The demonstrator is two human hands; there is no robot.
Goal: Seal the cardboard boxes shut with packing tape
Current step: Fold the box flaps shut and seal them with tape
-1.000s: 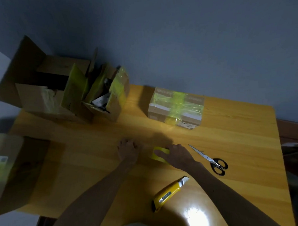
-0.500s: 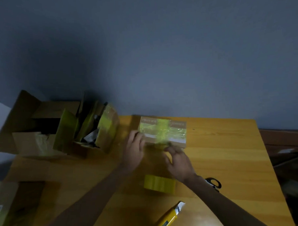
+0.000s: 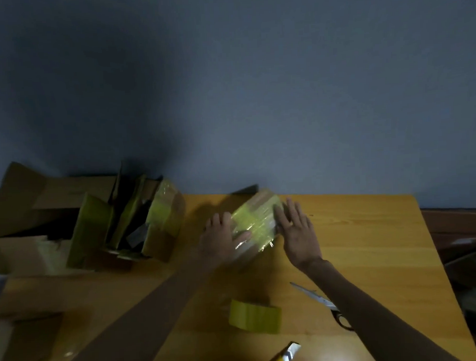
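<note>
Near edge: yellow utility knife [image 3: 283,360] lies at the bottom of the view, blade end pointing far-right.
Tape roll: yellow packing tape roll [image 3: 254,316] stands on the wooden table [image 3: 370,242] between the two forearms, apart from both.
Scissors: scissors [image 3: 322,303] lie right of the roll, their handles partly hidden under the right forearm.
Open room: right part of the table is bare wood out to its right edge; the left part is crowded with cardboard.
Near-left box: dim cardboard box [image 3: 25,342] at the near-left corner, contents cannot be told.
Far-left boxes: open cardboard boxes [image 3: 56,232] with flaps up and yellow-taped sides; dark items inside, too blurred to name.
Taped box: small box [image 3: 256,220] wrapped in yellow tape, tilted, blurred, near the far edge.
Left hand [image 3: 220,239]: fingers spread, pressed on the small box's left side.
Right hand [image 3: 297,229]: flat and wide, fingers touching the box's right side.
</note>
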